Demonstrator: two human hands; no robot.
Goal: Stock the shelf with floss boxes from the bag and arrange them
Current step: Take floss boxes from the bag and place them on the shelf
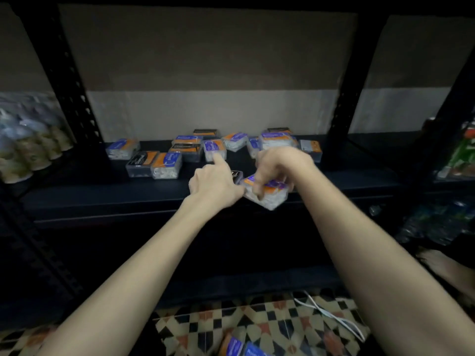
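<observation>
Several clear floss boxes with orange-and-purple or black labels lie scattered on the dark shelf (102, 194). My right hand (281, 164) grips one orange-and-purple floss box (270, 197) from above, tilted, near the shelf's front edge. My left hand (214, 182) is just left of it, its thumb by that box. Its index finger is stretched forward and touches another floss box (214, 147). A black-labelled box (237, 174) lies between the hands. More floss boxes (241, 348) show at the bottom edge, low by the floor; the bag itself is not discernible.
Black slotted uprights (74, 98) (343, 116) frame the shelf bay. Wrapped goods (25, 142) fill the bay to the left, with green packs (462, 155) and bottles (437, 224) at the right. A white cable (331, 314) lies on the patterned tile floor (270, 325).
</observation>
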